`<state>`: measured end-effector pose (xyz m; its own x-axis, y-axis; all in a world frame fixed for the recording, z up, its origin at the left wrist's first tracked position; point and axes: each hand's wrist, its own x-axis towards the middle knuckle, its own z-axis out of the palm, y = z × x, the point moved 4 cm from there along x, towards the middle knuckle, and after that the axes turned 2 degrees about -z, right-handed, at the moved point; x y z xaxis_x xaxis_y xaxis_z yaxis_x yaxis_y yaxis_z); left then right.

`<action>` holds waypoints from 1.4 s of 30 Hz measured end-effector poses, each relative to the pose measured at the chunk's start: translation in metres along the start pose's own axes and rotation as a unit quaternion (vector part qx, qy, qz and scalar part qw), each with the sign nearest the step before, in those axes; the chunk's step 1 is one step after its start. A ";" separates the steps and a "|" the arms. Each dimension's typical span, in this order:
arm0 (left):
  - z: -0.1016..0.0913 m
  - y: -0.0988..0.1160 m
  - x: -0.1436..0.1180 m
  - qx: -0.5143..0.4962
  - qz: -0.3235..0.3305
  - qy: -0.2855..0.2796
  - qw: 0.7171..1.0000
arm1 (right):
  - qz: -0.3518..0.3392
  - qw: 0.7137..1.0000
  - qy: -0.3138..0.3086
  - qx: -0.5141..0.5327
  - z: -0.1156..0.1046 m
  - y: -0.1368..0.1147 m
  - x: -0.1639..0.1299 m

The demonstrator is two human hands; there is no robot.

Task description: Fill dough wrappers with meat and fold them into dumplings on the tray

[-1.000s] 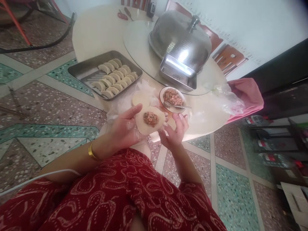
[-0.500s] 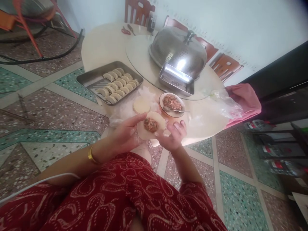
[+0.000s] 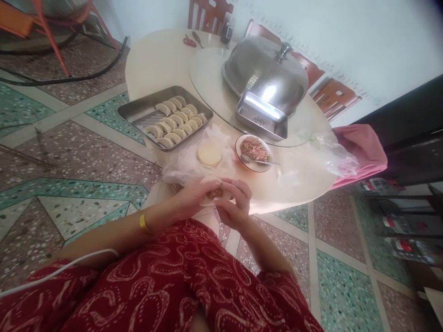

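Both hands meet at the near edge of the round table. My left hand and my right hand are folded around one dumpling wrapper with meat filling, only a strip of it showing between the fingers. Just beyond lies a stack of round wrappers on clear plastic. To its right stands a small bowl of minced filling with a spoon in it. A steel tray at the left holds several folded dumplings in rows.
A domed steel cover sits over a steel pan on the glass turntable. A pink cloth and clear bag lie at the table's right edge. Red scissors lie at the far side. Wooden chairs stand behind; patterned floor lies around.
The flat, open wrapper on my left palm has been folded over its filling, and my right hand has come in against it. The hands have drawn closer to my body.
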<state>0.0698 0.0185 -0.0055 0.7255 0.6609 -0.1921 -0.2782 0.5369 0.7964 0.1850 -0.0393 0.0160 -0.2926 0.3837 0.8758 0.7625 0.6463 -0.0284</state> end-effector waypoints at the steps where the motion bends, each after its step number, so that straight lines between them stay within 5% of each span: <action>1: -0.002 0.000 -0.001 0.019 0.010 0.007 1.000 | 0.014 1.000 -0.005 0.017 0.002 -0.001 0.000; 12: -0.012 0.010 -0.003 0.205 0.055 0.030 0.977 | 0.140 0.989 0.015 0.048 0.012 0.003 -0.001; 20: -0.020 -0.013 -0.001 0.109 0.015 0.019 0.994 | 0.198 0.978 0.020 0.059 0.013 0.007 0.002; 28: -0.014 -0.005 0.000 0.073 -0.003 0.008 0.997 | 0.207 0.974 -0.063 0.067 0.019 0.015 -0.003; 34: -0.011 0.002 0.000 0.045 -0.009 0.027 0.999 | 0.223 0.964 -0.050 0.133 0.027 0.022 -0.011; 39: -0.012 0.005 0.000 0.082 0.052 -0.003 0.995 | 0.220 0.959 0.000 0.180 0.032 0.019 -0.011; 42: -0.019 0.016 -0.007 0.167 0.135 0.030 0.976 | 0.226 0.949 0.059 0.211 0.030 0.018 -0.004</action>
<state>0.0485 0.0326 -0.0028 0.6128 0.7898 0.0252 -0.2258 0.1445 0.9634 0.1832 -0.0095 -0.0027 0.0943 0.6249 0.7750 0.4884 0.6493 -0.5830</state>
